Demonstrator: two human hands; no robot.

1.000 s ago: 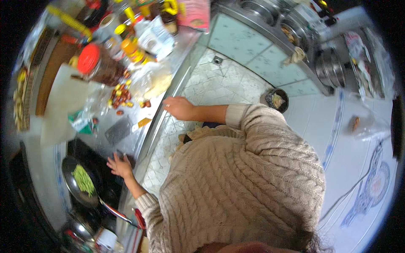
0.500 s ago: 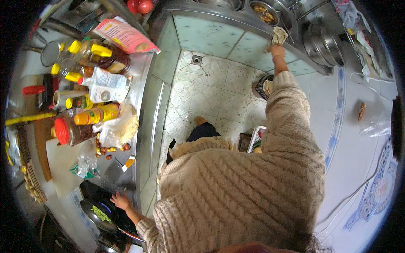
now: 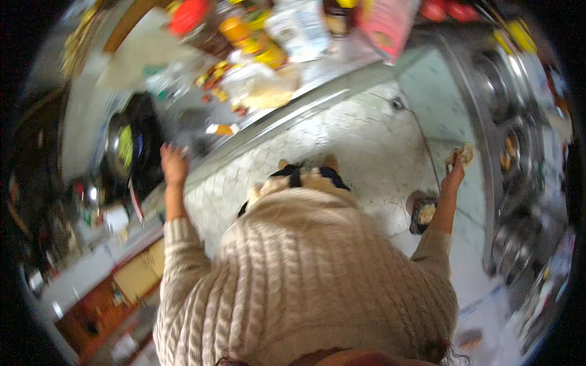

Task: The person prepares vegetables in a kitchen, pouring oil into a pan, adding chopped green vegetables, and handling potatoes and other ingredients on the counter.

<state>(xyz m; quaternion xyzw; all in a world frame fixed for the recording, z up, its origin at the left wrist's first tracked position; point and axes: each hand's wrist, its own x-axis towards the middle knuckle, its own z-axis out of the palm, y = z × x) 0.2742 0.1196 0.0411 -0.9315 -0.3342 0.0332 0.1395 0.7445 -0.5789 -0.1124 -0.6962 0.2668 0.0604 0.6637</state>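
My right hand (image 3: 453, 173) is closed around a crumpled pale cloth (image 3: 466, 154), held out beside the green-tiled front below the sink counter. At the left, my left hand (image 3: 175, 165) is over the counter's edge by the stove, its fingers slightly blurred but apart. Close beside it sits a dark frying pan (image 3: 113, 146) with chopped green food (image 3: 126, 147) inside. A knife or scraper with an orange-and-white handle (image 3: 223, 129) lies on the metal counter (image 3: 201, 143), just beyond my left hand.
Bottles, a red-lidded jar (image 3: 188, 17), a clear plastic bag (image 3: 174, 79) and a white bag (image 3: 253, 85) crowd the far counter. A metal bowl of brown food (image 3: 508, 152) stands at the right. On the tiled floor (image 3: 360, 131) is a small bin (image 3: 423, 213).
My view and body have turned to the right, so the counter swings across the top. My right arm has come lower with the cloth, away from the sink counter's edge.
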